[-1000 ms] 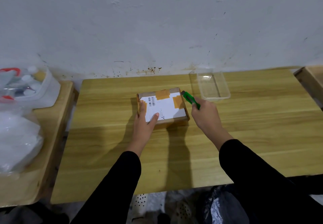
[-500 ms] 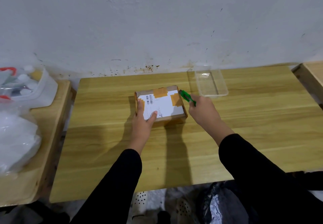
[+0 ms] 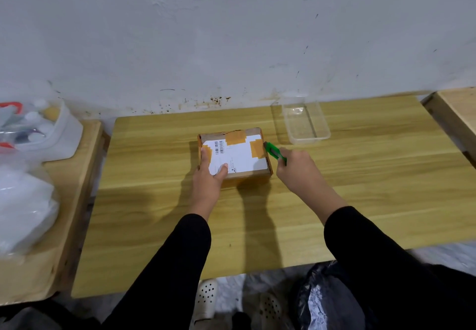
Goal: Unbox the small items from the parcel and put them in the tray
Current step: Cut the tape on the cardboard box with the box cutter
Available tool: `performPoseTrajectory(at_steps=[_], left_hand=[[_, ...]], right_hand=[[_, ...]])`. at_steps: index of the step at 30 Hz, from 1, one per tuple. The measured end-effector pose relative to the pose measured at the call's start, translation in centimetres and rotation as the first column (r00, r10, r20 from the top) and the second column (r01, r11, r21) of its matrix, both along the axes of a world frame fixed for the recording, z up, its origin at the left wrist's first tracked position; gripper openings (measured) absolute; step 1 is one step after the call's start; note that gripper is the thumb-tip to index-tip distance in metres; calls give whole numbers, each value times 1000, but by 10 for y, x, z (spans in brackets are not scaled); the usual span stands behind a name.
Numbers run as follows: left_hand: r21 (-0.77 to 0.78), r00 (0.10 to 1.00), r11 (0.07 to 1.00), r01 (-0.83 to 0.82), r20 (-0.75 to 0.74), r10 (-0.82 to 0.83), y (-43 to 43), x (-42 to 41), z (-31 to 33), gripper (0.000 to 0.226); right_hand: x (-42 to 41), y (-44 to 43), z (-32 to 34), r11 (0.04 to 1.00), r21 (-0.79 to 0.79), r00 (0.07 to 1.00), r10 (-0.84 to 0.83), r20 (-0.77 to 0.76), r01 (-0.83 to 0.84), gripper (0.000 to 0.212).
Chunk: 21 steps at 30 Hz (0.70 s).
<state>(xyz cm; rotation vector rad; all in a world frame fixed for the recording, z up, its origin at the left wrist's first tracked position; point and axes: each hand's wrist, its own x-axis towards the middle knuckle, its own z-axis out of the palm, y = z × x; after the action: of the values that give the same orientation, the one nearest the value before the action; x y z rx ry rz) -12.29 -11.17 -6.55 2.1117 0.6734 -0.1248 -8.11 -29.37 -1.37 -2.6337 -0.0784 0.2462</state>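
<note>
A small brown cardboard parcel [image 3: 238,154] with a white label and tan tape lies closed in the middle of the wooden table [image 3: 360,188]. My left hand [image 3: 210,175] presses flat on its near left corner. My right hand [image 3: 300,172] grips a green box cutter [image 3: 274,150], whose tip touches the parcel's right edge by the tape. A clear plastic tray [image 3: 305,123] stands empty at the back, right of the parcel.
To the left, a lower wooden bench [image 3: 74,201] carries a white tub of small bottles [image 3: 43,134] and a clear plastic bag [image 3: 23,206]. Another wooden surface [image 3: 456,108] sits at the far right. The wall runs close behind the table. A dark bag [image 3: 324,301] lies on the floor.
My right hand has drawn the green cutter a little nearer along the parcel's right edge. My left hand stays pressed on the parcel.
</note>
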Motion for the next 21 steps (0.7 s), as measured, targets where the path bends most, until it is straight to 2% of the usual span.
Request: performPoseTrajectory(at_steps=[5, 10, 14, 17, 19, 21], left_hand=[[39, 1000, 999, 0, -8, 1, -2, 0, 1, 71], [-3, 1000, 1000, 0, 7, 0, -1, 0, -1, 71], [15, 999, 999, 40, 22, -40, 0, -2, 0, 69], [91, 996, 995, 37, 82, -44, -4, -6, 1, 64], [113, 989, 991, -66, 140, 49, -11, -11, -3, 58], [27, 969, 982, -187, 170, 180, -21, -17, -11, 55]], right_hand=[[-19, -3, -6, 1000, -8, 1000, -7, 30, 8, 26], [-45, -14, -13, 999, 33, 996, -22, 83, 19, 25], [-62, -26, -19, 981, 180, 993, -91, 70, 77, 33], [-68, -33, -27, 923, 337, 975, -216, 54, 186, 38], [-65, -34, -29, 872, 422, 956, -289, 39, 247, 37], [-60, -33, -30, 823, 488, 940, -341, 15, 291, 37]])
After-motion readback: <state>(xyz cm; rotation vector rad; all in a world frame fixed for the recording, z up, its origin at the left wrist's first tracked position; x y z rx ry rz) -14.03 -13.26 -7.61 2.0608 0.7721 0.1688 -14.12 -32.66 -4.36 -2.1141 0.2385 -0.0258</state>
